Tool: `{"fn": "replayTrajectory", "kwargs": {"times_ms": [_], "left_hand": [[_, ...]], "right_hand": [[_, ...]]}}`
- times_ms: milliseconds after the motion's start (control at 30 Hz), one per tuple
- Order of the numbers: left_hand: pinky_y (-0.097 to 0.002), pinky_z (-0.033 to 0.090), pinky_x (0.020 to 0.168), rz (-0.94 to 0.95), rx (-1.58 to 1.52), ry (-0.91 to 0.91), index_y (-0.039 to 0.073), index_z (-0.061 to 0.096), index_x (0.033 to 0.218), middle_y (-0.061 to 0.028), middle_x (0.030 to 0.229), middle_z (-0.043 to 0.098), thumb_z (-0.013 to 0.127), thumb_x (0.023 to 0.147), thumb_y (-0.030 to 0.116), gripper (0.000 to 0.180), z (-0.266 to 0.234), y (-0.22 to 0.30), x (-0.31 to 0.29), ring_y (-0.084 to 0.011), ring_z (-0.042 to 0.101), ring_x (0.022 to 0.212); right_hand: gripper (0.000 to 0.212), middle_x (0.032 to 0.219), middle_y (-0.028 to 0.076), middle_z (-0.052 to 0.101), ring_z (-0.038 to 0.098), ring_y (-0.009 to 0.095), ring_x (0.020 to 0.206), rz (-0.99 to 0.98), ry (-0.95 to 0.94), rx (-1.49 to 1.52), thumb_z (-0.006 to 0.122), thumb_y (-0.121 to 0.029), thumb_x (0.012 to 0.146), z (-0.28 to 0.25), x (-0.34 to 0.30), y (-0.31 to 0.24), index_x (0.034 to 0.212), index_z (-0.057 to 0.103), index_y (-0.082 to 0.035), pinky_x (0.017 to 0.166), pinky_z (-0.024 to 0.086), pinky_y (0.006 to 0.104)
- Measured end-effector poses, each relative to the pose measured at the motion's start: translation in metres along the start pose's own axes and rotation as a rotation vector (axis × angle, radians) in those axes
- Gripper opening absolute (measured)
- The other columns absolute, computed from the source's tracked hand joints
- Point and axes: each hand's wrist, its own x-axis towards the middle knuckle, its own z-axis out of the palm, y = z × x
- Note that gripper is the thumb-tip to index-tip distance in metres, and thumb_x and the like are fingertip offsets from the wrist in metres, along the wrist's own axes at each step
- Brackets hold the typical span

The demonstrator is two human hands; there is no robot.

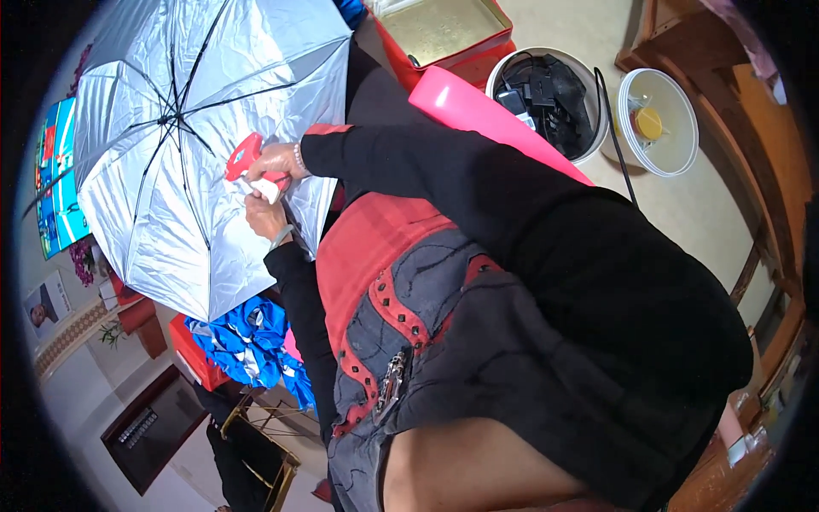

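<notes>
Pale floor [567, 26] fills upper right; left of centre, the right grip [277, 160] holds a red-and-white tool [245, 155] over a silver umbrella [209, 126], left grip [266, 215] unclear; slipping could tear the umbrella

Black cloth all along my right sleeve [529, 196] and my left sleeve [300, 286], a pale bead bracelet [299, 159] following one, a pale band [282, 235] the other! Now my dark grey top [520, 363], with a red panel [363, 247], studded red trim [395, 303] and a silvery ornament [392, 382]
</notes>
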Motion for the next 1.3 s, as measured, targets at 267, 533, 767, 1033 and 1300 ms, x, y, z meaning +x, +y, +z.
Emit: {"fn": "replayTrajectory", "kwargs": {"times_ms": [267,533,767,1033,1300], "left_hand": [[-0.0407,0.042,0.057,0.036,-0.128,0.107,0.003,0.057,0.070,-0.0143,0.067,0.056,0.052,0.072,0.013,0.011,0.004,0.016,-0.021,-0.0305,0.055,0.063],[-0.0445,0.045,0.055,-0.285,-0.275,0.035,0.002,0.056,0.067,-0.0179,0.065,0.059,0.060,0.072,0.028,0.027,-0.032,0.015,-0.025,-0.0348,0.059,0.065],[-0.0442,0.044,0.051,-0.161,-0.077,0.206,0.006,0.055,0.065,-0.0154,0.067,0.057,0.051,0.077,0.021,0.020,-0.004,0.013,-0.014,-0.0328,0.057,0.059],[-0.0447,0.044,0.051,-0.138,-0.065,0.254,0.005,0.053,0.061,-0.0150,0.062,0.056,0.054,0.071,0.015,0.014,0.001,0.002,-0.010,-0.0334,0.056,0.057],[-0.0417,0.048,0.059,-0.286,-0.156,0.156,0.002,0.060,0.064,-0.0176,0.065,0.059,0.057,0.070,0.016,0.016,-0.006,0.006,-0.011,-0.0329,0.060,0.065]], "right_hand": [[0.020,0.084,0.006,0.059,0.060,0.014,0.072,-0.011,-0.050,-0.279,0.053,-0.017,0.081,-0.031,-0.005,0.001,0.096,0.052,-0.003,0.065,0.050,0.0287],[0.018,0.079,0.014,0.061,0.062,0.023,0.068,0.030,0.023,-0.291,0.051,-0.010,0.079,0.020,-0.018,0.007,0.090,0.052,0.004,0.063,0.051,0.0300],[0.017,0.074,0.012,0.060,0.060,0.022,0.065,-0.010,0.109,-0.423,0.053,-0.012,0.077,0.018,0.000,-0.012,0.085,0.055,0.003,0.061,0.050,0.0301],[0.023,0.075,0.012,0.056,0.060,0.023,0.065,0.072,0.121,-0.506,0.052,-0.009,0.076,0.016,0.001,-0.028,0.095,0.049,0.002,0.061,0.051,0.0335],[0.021,0.072,0.014,0.057,0.060,0.023,0.062,0.037,0.186,-0.520,0.049,-0.001,0.072,0.017,-0.019,0.006,0.092,0.048,0.005,0.058,0.053,0.0320]]}}
